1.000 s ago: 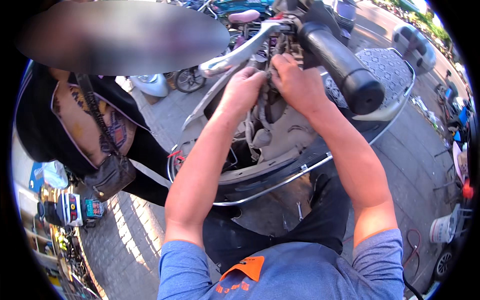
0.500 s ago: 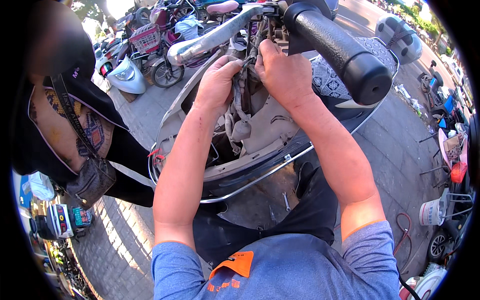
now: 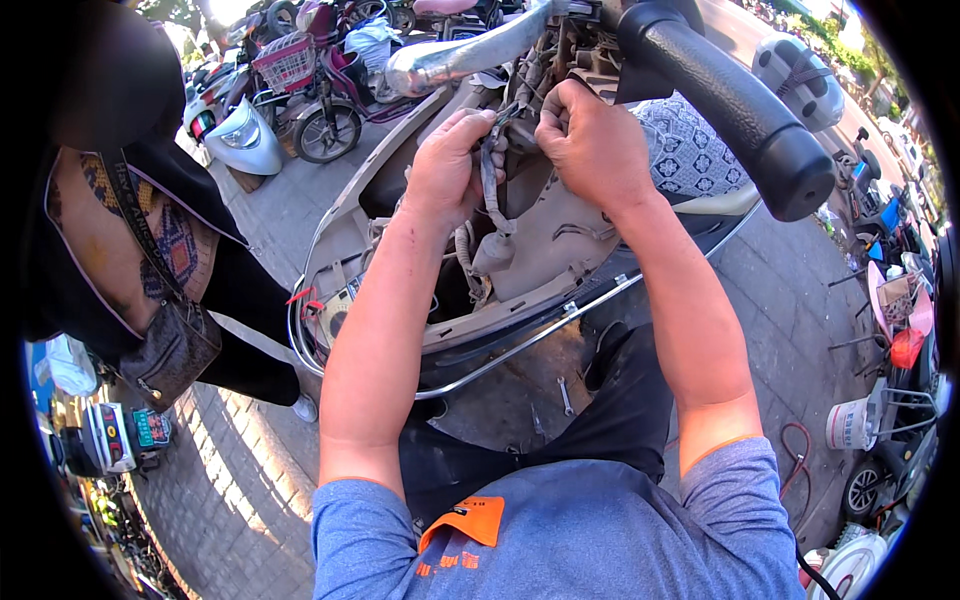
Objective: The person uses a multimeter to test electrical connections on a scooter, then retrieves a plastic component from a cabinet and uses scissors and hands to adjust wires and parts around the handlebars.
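Both arms reach forward into the opened front of a scooter (image 3: 560, 240). My left hand (image 3: 447, 167) is closed, thumb and fingers pinching a grey taped bundle of wires (image 3: 490, 178), with thin wire ends showing at the fingertips. Below it the bundle runs down to a dusty pale connector boot (image 3: 492, 254). Just right of the bundle, my right hand (image 3: 600, 145) is closed with its fingertips curled together; what they hold, if anything, is hidden. Above the hands are a bare metal handlebar (image 3: 465, 55) and its black rubber grip (image 3: 730, 105).
At the left a person in dark clothes (image 3: 150, 230) stands beside the scooter, carrying a shoulder bag (image 3: 172, 352). A wrench (image 3: 565, 396) lies on the ground by my legs. Parked bikes with a pink basket (image 3: 287, 65) stand behind. A white bucket (image 3: 850, 425) is at the right.
My right hand has drawn a little to the right, widening the gap between my hands. The handlebar and grip sit further right in view. My left hand still pinches the wires.
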Demonstrator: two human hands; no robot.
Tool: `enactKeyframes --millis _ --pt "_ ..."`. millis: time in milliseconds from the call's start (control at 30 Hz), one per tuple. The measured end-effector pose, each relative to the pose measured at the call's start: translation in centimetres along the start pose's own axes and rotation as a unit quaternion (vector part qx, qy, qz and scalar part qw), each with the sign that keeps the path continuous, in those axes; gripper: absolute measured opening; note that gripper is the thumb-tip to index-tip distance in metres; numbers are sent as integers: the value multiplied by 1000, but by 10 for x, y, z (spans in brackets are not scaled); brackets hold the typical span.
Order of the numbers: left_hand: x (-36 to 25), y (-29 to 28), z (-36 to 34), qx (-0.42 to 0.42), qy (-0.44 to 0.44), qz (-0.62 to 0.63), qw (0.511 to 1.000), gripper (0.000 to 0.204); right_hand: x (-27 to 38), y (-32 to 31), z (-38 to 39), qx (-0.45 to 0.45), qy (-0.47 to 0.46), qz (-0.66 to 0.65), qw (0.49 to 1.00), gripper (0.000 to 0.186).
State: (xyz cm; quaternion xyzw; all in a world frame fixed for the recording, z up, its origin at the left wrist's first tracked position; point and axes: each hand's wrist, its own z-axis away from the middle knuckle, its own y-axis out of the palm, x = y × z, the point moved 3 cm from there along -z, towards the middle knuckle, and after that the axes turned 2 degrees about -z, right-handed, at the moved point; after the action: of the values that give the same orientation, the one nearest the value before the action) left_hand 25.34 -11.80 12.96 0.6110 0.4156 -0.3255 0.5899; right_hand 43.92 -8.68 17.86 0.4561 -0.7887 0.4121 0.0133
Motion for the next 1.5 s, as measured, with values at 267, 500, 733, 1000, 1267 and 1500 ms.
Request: enactKeyframes --millis 267,500,733,1000,1267,1500 --pt "6 5 6 0 -9 -37 999 9 3 4 2 -64 -61 66 994 18" --pt "1 9 9 -21 -14 -87 996 11 14 -2 -15 78 17 91 993 31" --pt "3 14 9 -31 3 -115 993 12 23 -6 -25 98 -4 133 986 27" --pt "3 18 13 -27 12 -161 986 14 25 4 -23 10 -34 154 987 16" --pt "10 7 4 39 -17 -39 998 18 10 8 -16 -22 0 140 990 15" --pt "11 4 4 74 -90 25 993 16 -1 4 -17 -21 -22 128 991 14"
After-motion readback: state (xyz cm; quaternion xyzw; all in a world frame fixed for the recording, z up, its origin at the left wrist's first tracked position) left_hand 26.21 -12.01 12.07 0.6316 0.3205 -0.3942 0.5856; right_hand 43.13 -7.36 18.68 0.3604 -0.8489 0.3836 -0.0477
